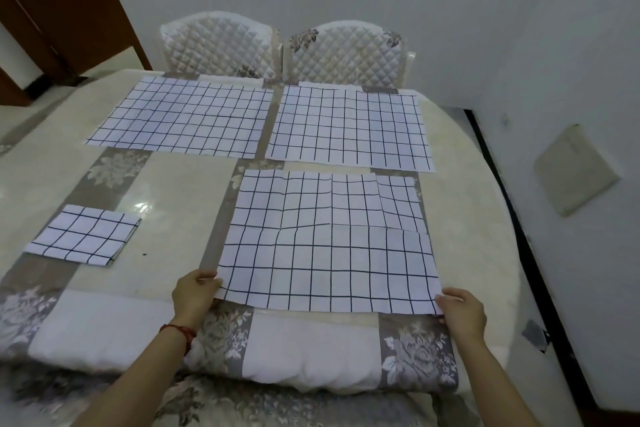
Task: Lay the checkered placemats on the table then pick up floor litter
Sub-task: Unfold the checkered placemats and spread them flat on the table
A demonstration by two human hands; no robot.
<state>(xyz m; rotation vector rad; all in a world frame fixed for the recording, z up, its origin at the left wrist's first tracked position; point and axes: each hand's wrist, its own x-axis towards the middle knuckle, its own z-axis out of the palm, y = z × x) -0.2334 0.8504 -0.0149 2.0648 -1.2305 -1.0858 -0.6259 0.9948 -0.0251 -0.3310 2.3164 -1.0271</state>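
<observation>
At the counter's near edge, my left hand (194, 298) and right hand (460, 314) pinched the third placemat's (325, 243) corners, fingers clamped; uneven tugging risked deepening its central ridge.

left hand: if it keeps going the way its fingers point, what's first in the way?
The left hand pinches the near placemat at its near-left corner, fingers pointing right and slightly away. Going straight on, it would likely meet that same placemat first, sliding over or bunching it.

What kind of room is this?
Probably a home dining room: a big table with checkered placemats spread on it, and two quilted chairs pushed in at the far side.
</observation>
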